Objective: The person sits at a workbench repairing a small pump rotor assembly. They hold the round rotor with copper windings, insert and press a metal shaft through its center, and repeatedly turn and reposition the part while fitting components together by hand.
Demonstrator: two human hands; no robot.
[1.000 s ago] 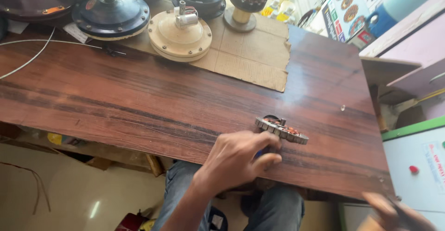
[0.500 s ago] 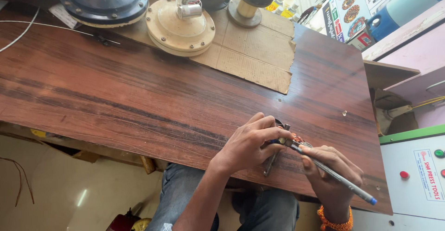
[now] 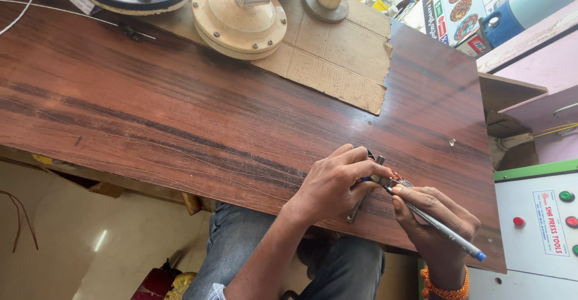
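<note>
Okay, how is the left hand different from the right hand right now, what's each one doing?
The left hand pinches a small metal part against the wooden table; the right hand grips a pen like a writing tool. The left hand is knuckles-up and flat; the right hand curls around the pen. Both meet at the same part near the table's front edge.

Blue jeans [image 3: 241, 246] (faded), orange beaded bracelet [image 3: 442, 289].

small metal part [image 3: 385, 179] mostly hidden under hands
</note>
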